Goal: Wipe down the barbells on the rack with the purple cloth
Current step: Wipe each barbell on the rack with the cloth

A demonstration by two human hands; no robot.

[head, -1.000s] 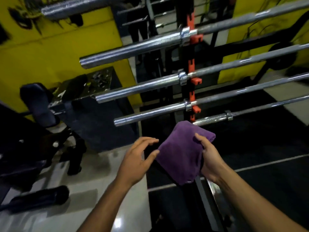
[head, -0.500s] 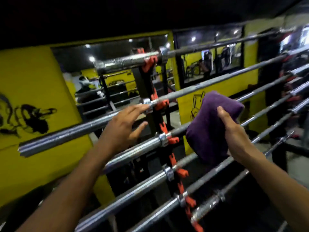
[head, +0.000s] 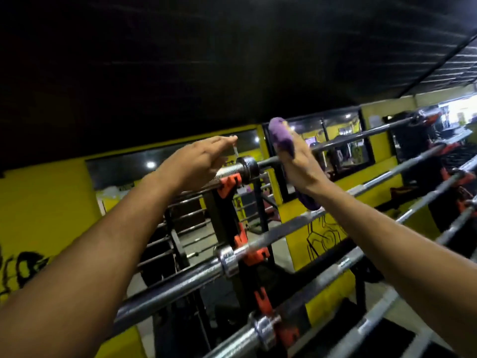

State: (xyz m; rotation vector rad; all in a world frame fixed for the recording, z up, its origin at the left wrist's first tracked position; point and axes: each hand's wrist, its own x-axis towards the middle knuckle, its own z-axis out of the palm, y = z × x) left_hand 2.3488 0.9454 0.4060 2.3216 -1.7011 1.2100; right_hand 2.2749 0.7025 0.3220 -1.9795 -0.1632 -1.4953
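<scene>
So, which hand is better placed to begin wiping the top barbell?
The right hand, probably. It holds the purple cloth against the top barbell, just right of the collar. The left hand is bare, fingers straight, over the sleeve end.

I can read no words, numbers or brand names anywhere here. The yellow wall (head: pixel 38 202) to my left carries black painted marks, and the yellow panel (head: pixel 322 236) behind the bars has a black line drawing, but neither forms letters I can make out.
</scene>
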